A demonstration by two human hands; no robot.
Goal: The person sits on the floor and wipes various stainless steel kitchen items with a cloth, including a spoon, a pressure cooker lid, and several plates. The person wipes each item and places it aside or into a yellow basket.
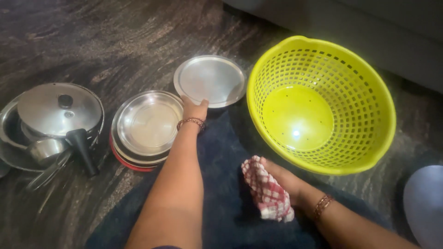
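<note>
At the far left on the dark floor [138,41] sits a lidded steel pot [57,110] among other vessels, then a stack of steel plates [145,127]. The left hand [194,109] reaches out, its fingers [203,103] touching the near rim of a single flat steel plate [210,80]; whether they pinch it cannot be told. That plate looks light, stiff and slippery, best taken by its raised edge. Nearer, the right hand [286,180] is clenched around a soft red-checked cloth [267,191], just below the empty yellow basket [369,92].
</note>
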